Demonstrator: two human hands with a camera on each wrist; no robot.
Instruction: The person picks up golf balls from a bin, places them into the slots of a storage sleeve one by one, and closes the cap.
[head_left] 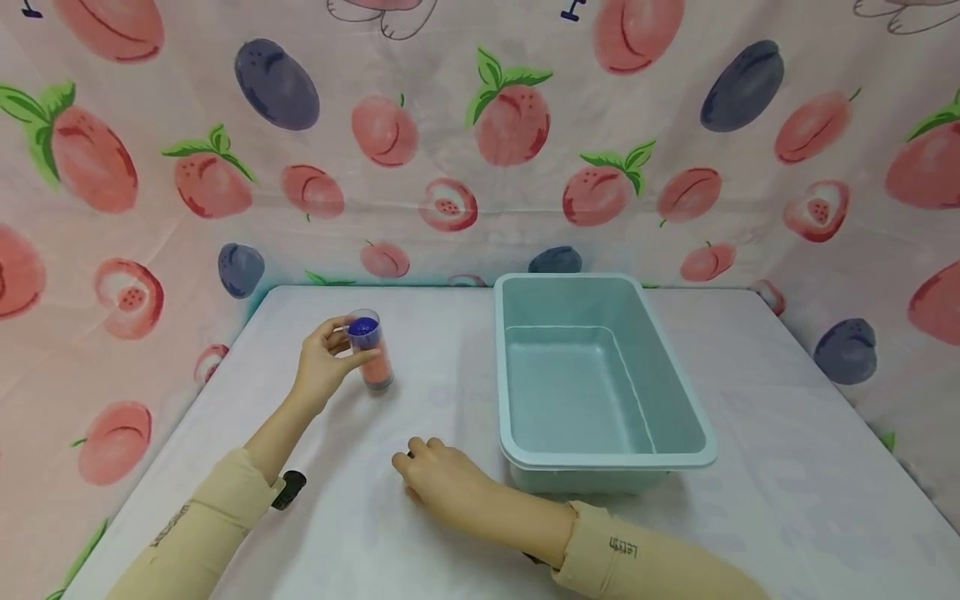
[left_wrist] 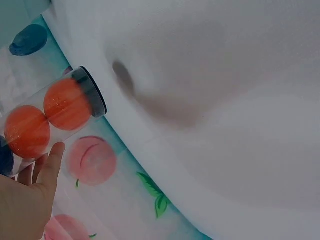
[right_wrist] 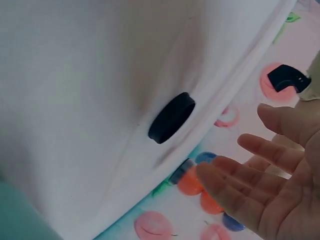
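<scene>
My left hand grips a clear plastic tube near its top, thumb on one side and fingers on the other. A dark blue ball sits at the tube's uncovered top. Below it in the left wrist view are orange balls, with a black cap closing the bottom end. Low over the table, my right hand hovers with its fingers loosely bent. A round black lid lies on the white cloth by those fingers, apart from them in the right wrist view.
A pale green rectangular basin stands right of the tube, close beyond my right forearm. White cloth covers the table. Behind and at the sides hangs a fruit-print curtain. Black wrist straps show at the cuffs.
</scene>
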